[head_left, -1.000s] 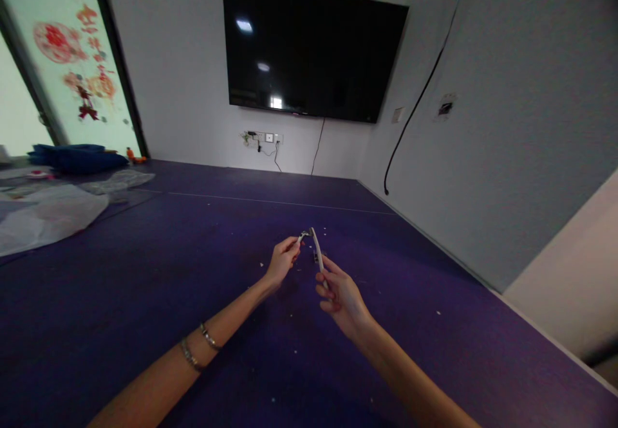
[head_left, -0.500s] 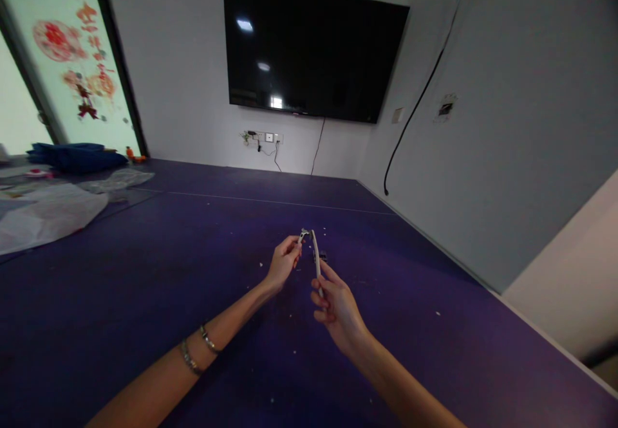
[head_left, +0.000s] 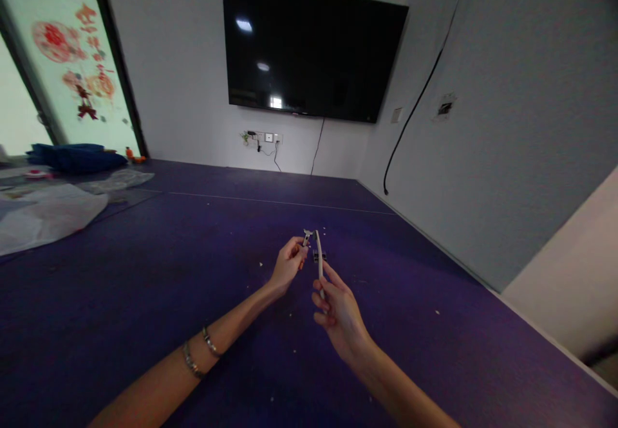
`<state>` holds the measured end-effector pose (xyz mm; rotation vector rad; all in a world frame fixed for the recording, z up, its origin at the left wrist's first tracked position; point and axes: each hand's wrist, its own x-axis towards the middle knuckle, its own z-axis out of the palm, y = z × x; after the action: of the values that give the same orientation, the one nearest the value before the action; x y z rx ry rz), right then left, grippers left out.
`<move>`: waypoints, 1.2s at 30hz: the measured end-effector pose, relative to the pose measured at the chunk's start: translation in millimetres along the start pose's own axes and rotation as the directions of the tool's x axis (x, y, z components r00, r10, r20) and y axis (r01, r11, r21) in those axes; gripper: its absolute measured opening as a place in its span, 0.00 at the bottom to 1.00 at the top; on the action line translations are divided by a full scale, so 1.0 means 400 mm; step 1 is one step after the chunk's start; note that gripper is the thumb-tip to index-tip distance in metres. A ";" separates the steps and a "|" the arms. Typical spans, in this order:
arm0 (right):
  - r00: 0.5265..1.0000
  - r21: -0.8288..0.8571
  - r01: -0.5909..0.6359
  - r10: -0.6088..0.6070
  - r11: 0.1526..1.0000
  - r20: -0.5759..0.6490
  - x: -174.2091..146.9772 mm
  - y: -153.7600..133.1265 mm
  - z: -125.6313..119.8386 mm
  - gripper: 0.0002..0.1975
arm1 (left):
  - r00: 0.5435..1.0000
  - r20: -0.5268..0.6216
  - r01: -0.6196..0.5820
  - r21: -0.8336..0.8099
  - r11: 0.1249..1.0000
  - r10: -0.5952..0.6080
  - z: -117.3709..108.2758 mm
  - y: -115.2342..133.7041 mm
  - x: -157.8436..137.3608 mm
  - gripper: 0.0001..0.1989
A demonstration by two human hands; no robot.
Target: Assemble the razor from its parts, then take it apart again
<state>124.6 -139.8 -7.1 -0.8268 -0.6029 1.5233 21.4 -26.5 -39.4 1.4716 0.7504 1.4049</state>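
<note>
My left hand [head_left: 288, 262] pinches a small silvery metal piece [head_left: 306, 239] with a wider top end; its exact kind is too small to make out. In my right hand [head_left: 338, 302] is a slim, pale toothbrush [head_left: 319, 257], held upright by its handle. The dark bristles at its top face left, against or very close to the metal piece; I cannot tell whether they touch. Behind the toothbrush, a small dark object [head_left: 316, 257] lies on the purple surface, partly hidden.
The wide purple surface [head_left: 193, 273] bears scattered white specks. White plastic sheeting [head_left: 53, 215] and folded dark blue cloth [head_left: 74, 158] lie at the left. A television [head_left: 313, 48] hangs on the far wall, and a black cable [head_left: 415, 106] dangles at the right.
The metal piece and my left hand have shifted slightly right. The toothbrush has also moved a little right, with both hands keeping their hold.
</note>
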 end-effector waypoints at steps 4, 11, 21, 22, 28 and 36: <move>1.000 0.006 0.021 -0.021 1.000 -0.011 0.007 -0.001 0.000 0.27 | 1.000 0.002 0.010 -0.006 1.000 -0.010 0.009 0.003 -0.008 0.10; 1.000 0.015 -0.023 0.023 1.000 -0.006 -0.018 0.031 0.004 0.29 | 0.998 -0.048 0.027 -0.067 0.997 -0.030 0.011 0.007 -0.010 0.09; 0.999 0.025 -0.020 0.021 0.999 -0.026 -0.031 0.039 0.010 0.27 | 0.999 -0.028 0.035 -0.085 0.996 -0.037 0.015 0.012 -0.015 0.11; 0.999 0.030 -0.016 0.016 0.999 -0.028 -0.031 0.038 0.010 0.27 | 0.999 -0.029 0.037 -0.089 0.995 -0.040 0.014 0.011 -0.014 0.11; 0.999 0.024 0.015 -0.014 1.000 -0.036 -0.025 0.027 0.014 0.27 | 0.999 -0.014 0.040 -0.081 0.996 -0.041 0.016 0.009 -0.012 0.10; 0.988 -0.106 0.147 -0.142 0.983 0.060 -0.014 0.001 0.008 0.23 | 0.991 -0.134 0.001 0.035 0.999 0.004 -0.018 0.001 0.022 0.14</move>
<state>121.9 -145.2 -4.6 -0.8112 -0.7753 1.3921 15.7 -17.4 -36.2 1.4154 0.8617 1.5101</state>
